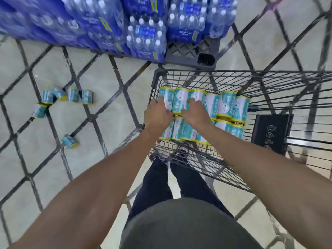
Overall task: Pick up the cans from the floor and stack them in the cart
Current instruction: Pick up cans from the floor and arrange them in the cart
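The wire cart (269, 72) holds teal and white cans with yellow rims (226, 105), lying on their sides in two tight rows. Both of my hands reach into the cart's left end, palms down. My left hand (158, 115) lies on the leftmost can of the far row (166, 95), with the fingers curled over it. My right hand (195, 114) covers a can two places further right (196, 95) in the same way. Several more cans lie on the tiled floor to the left, in a cluster (71, 95), with one apart (70, 141).
Shrink-wrapped packs of water bottles (143, 33) stand on a dark plastic pallet (194, 54) just beyond the cart. A black panel (269, 133) sits in the cart's right part. My legs (172, 178) stand at the cart's near side. Dark diagonal lines cross the pale floor.
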